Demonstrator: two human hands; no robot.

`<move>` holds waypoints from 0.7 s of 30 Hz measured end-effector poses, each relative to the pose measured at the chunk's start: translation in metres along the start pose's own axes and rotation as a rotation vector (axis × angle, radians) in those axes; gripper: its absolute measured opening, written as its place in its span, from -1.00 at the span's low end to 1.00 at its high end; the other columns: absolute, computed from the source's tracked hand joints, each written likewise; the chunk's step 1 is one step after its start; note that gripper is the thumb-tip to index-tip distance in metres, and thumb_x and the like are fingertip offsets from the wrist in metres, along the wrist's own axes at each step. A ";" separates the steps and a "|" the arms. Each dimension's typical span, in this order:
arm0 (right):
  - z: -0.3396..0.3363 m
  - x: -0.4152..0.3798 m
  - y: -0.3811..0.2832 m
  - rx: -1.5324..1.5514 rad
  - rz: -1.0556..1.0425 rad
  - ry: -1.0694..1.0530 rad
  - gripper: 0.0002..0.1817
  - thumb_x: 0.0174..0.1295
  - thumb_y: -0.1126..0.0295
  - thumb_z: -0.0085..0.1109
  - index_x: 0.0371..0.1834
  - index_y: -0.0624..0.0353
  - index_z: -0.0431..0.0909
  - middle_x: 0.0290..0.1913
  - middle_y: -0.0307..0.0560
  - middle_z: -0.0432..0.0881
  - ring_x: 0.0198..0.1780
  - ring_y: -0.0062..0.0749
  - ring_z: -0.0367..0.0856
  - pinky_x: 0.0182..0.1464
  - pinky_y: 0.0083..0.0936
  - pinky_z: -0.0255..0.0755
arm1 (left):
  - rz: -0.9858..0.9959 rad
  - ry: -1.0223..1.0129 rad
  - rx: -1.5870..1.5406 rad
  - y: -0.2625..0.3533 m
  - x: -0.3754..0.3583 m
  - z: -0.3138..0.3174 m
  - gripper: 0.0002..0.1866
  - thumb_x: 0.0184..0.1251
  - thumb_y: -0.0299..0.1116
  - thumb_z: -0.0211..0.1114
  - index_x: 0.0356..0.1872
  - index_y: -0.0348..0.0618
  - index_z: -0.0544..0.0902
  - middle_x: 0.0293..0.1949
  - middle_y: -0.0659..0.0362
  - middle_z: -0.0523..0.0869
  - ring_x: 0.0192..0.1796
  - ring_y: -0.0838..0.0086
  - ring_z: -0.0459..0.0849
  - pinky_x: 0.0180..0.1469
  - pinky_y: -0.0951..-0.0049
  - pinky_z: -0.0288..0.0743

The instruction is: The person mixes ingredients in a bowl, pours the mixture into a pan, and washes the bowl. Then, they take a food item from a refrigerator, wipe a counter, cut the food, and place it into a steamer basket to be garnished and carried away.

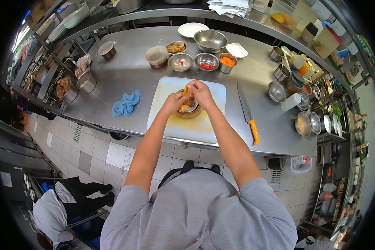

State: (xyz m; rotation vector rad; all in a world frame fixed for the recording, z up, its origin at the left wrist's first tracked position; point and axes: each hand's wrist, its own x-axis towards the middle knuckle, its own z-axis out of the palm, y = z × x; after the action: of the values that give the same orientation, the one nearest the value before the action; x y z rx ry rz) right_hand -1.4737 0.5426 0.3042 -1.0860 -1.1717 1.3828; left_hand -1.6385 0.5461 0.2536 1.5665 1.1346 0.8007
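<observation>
Both hands meet over a round brown pot (190,115) standing on a white cutting board (162,121). Between the fingers is a soft yellow-brown piece of food (186,89), whose kind I cannot make out. My left hand (174,103) pinches it from the left, its fingers closed. From the upper right, my right hand (201,93) grips the same piece between thumb and fingers. More brown food (189,102) shows in the pot below, partly hidden by the hands.
A knife (246,110) with an orange handle lies right of the board. A blue cloth (126,103) is to the left. Behind stand bowls of chopped red pieces (206,65) and orange slices (227,61), plus a lidded tub (156,56). Another person (54,208) is at lower left.
</observation>
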 end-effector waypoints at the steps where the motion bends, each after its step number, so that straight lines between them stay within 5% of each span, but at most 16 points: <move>1: 0.000 0.001 -0.003 -0.018 -0.024 -0.001 -0.92 0.35 0.45 0.09 -0.22 0.23 0.54 -0.39 -0.30 0.54 -0.42 -0.68 0.43 -0.33 -0.68 0.38 | 0.001 0.005 -0.004 0.002 0.001 -0.001 -0.77 0.39 -0.33 0.25 -0.08 -0.24 0.71 -0.30 0.27 0.73 -0.26 0.66 0.59 -0.12 0.54 0.51; 21: -0.010 0.009 -0.040 -0.058 -0.153 0.026 -0.91 0.35 0.45 0.08 -0.21 0.21 0.55 -0.32 -0.28 0.59 -0.33 -0.66 0.48 -0.24 -0.65 0.44 | 0.003 0.073 0.104 0.020 0.002 -0.008 -0.79 0.33 -0.30 0.30 -0.21 -0.27 0.72 -0.43 0.22 0.72 -0.39 0.61 0.60 -0.28 0.51 0.50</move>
State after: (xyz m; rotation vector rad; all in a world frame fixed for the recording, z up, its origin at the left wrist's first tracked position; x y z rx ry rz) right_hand -1.4593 0.5545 0.3420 -1.0298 -1.2556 1.2197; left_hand -1.6399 0.5492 0.2748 1.6363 1.2443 0.8170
